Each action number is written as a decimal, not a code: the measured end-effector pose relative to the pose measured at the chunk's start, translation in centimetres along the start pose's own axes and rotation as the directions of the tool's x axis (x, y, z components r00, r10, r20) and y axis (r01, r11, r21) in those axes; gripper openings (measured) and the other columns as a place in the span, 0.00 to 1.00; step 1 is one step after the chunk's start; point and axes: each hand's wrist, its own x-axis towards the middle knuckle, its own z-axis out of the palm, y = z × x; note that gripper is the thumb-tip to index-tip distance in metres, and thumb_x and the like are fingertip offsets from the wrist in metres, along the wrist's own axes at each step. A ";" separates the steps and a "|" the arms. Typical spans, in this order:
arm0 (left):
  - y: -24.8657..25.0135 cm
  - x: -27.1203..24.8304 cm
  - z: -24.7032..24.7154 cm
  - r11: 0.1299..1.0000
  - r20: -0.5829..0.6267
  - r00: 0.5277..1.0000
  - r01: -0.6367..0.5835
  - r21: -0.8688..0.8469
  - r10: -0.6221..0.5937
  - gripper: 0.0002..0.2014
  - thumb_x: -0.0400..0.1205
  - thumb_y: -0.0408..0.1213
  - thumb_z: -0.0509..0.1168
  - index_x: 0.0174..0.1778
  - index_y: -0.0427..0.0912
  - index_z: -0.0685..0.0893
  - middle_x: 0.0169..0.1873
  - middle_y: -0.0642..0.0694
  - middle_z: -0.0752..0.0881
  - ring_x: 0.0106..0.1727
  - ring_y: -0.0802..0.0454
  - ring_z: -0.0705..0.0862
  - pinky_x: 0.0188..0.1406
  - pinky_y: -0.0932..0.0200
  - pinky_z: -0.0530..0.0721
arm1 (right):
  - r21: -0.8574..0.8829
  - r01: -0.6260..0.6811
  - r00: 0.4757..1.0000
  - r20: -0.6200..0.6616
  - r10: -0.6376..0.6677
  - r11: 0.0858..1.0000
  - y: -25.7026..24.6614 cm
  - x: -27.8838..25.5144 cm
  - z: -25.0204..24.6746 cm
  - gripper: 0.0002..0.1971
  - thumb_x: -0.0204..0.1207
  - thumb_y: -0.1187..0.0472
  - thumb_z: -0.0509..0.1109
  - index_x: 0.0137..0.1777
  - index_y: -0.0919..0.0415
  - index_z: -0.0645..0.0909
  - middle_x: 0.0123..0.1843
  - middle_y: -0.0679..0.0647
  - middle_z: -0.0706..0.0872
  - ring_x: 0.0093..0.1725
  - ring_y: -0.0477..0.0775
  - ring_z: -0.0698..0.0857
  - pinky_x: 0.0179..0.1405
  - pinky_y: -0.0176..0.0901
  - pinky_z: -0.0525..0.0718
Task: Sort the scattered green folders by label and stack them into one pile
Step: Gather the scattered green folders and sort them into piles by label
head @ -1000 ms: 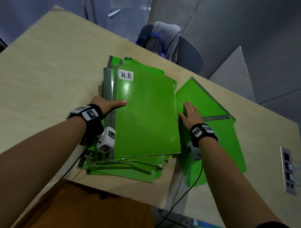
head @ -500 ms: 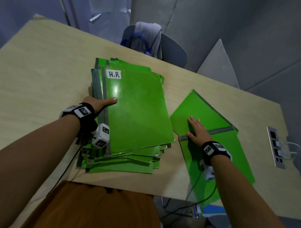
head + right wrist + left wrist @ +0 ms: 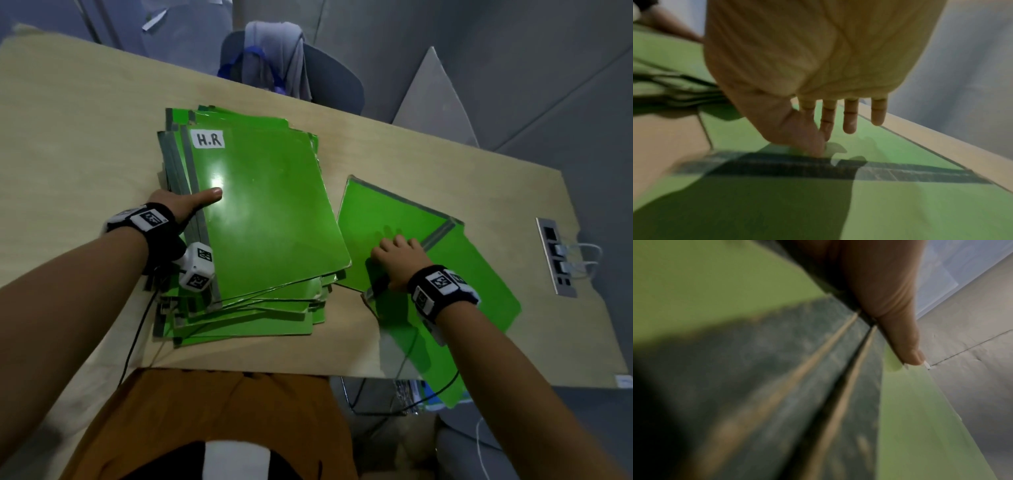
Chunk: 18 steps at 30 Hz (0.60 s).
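on the table (image 3: 85, 120), right hand (image 3: 399, 262) dragged open folder (image 3: 383, 219) nearer the edge.

The worktop (image 3: 85, 137) is bare on the left and along the far edge, so a hand can move there. The pile of folders (image 3: 267, 222) fills the middle. An open folder (image 3: 479, 284) covers the right, with a thin gap between them. A socket strip (image 3: 556, 257) sits near the right edge.

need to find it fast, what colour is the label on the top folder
White with black "H.R" lettering, on the top folder's label; clearest in the head view.
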 end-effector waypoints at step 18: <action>0.1 -0.4 0.0 1.000 0.007 1.000 -0.001 0.003 0.001 0.50 0.62 0.67 0.75 0.68 0.30 0.75 0.34 0.40 0.78 0.33 0.45 0.76 0.41 0.47 0.79 | -0.110 0.135 0.990 0.047 -0.131 0.985 0.6 -0.7 1.6 0.27 0.78 0.54 0.68 0.75 0.50 0.65 0.74 0.47 0.74 0.69 0.56 0.72 0.68 0.52 0.71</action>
